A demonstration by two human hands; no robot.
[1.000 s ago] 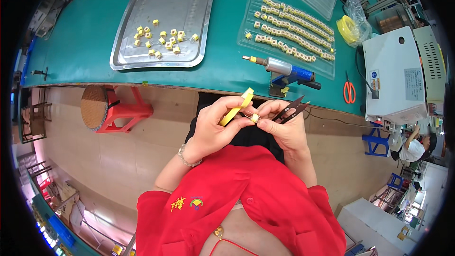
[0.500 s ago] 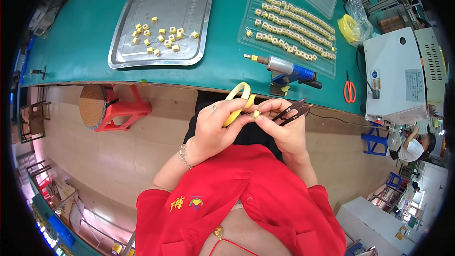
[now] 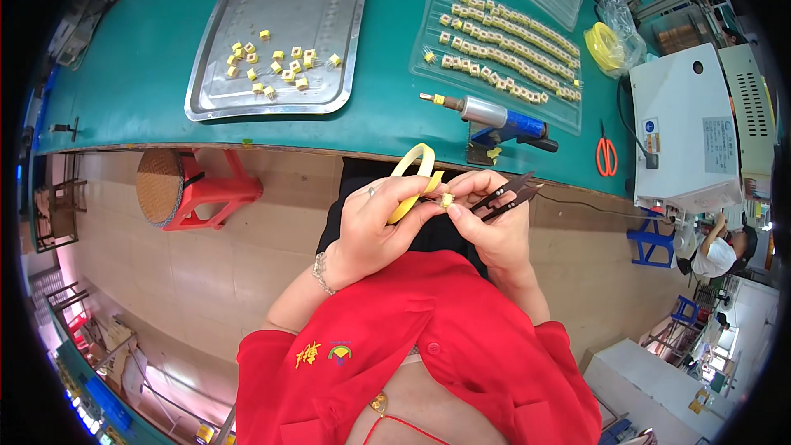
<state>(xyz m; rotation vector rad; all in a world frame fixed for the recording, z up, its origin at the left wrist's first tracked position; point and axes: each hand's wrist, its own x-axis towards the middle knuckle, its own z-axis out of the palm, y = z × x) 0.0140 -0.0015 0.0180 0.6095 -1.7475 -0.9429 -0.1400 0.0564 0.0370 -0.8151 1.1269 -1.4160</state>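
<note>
In front of my body, both hands meet fingertip to fingertip just off the table edge. My left hand (image 3: 371,218) is closed, with a roll of yellow tape (image 3: 424,154) hooked around its fingers. Thumb and forefinger of my right hand (image 3: 498,235) pinch a small yellow-wrapped coil (image 3: 446,199), and the left fingertips touch or nearly touch it. Dark thread snips (image 3: 512,191) lie across the right hand, held by its other fingers, blades pointing up and right. Whether a tape end is on the coil is too small to tell.
A metal tray (image 3: 247,112) holds loose yellow coils. Rows of similar coils fill a clear plastic tray (image 3: 424,66). A blue-and-silver spindle tool (image 3: 503,122) stands at the table edge, near orange-handled scissors (image 3: 606,156) and a grey machine box (image 3: 684,128). A red stool (image 3: 222,185) stands left.
The small coil has turned slightly between my fingertips and shows more of its side. Both hands keep nearly the same place and hold the same things.
</note>
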